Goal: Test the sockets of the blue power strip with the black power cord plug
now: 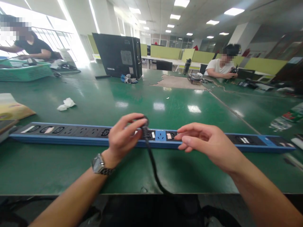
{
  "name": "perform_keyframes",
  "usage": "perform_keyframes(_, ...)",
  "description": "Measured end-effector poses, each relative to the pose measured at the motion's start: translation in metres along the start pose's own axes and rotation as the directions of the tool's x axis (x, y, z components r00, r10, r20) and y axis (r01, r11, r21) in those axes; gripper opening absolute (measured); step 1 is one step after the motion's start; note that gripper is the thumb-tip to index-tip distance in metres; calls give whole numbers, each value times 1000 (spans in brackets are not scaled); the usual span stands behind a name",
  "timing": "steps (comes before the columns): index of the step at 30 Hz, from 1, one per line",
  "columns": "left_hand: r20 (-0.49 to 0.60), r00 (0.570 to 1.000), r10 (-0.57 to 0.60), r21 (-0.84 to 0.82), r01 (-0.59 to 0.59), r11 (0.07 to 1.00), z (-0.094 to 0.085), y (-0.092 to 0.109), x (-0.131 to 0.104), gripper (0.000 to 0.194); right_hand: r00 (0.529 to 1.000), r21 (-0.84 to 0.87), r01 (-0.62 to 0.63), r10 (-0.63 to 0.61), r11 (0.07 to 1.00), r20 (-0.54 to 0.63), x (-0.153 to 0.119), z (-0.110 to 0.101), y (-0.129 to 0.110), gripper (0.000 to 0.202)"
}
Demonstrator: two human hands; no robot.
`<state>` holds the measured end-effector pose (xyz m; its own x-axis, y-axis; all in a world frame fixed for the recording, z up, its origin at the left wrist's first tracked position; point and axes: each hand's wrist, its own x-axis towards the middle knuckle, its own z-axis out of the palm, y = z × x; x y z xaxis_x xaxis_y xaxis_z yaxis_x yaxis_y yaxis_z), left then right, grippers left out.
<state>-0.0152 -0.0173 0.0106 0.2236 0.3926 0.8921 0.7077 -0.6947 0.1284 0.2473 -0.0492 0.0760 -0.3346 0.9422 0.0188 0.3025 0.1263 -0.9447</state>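
Observation:
A long blue and black power strip (82,131) with many sockets lies across the green table. Over its middle, my left hand (125,134), with a watch (98,164) on the wrist, holds a black plug (145,121) between thumb and fingers. The plug's black cable (153,167) hangs down over the table's front edge. My right hand (199,137) is just right of the blue socket section (160,136), fingers apart and curved, with nothing visible in them. Its fingertips are over or beside the strip; contact cannot be made out.
Crumpled white tissue (66,104) lies behind the strip at left. A black computer case (118,55) and gloves (129,78) stand farther back. A green basket (28,72) is far left, a plastic bottle (290,116) at right. Two people sit at the far sides.

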Motion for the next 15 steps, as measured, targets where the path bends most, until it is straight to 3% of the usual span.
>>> perform_keyframes(1, -54, 995, -89, 12, 90, 996, -12, -14, -5, 29, 994, -67, 13, -19, 998, -103, 3, -6, 10, 36)
perform_keyframes(3, -43, 969, -245, -11, 244, 970, -33, -36, -19, 36, 944, -275, -11, -80, 961, -320, 11, -17, 36, 32)
perform_keyframes(5, 81, 935, -346, 28, 344, 938, -47, -49, -33, 38, 881, -482, -71, -172, 873, -441, 19, -25, 66, 31)
perform_keyframes(10, 340, 876, -342, 23, 355, 934, -51, -50, -45, 36, 808, -747, -80, -396, 660, -436, 29, -26, 116, 34)
perform_keyframes(15, 418, 871, -260, -6, 289, 957, -44, -51, -36, 34, 773, -829, -71, -495, 554, -397, 28, -20, 124, 31)
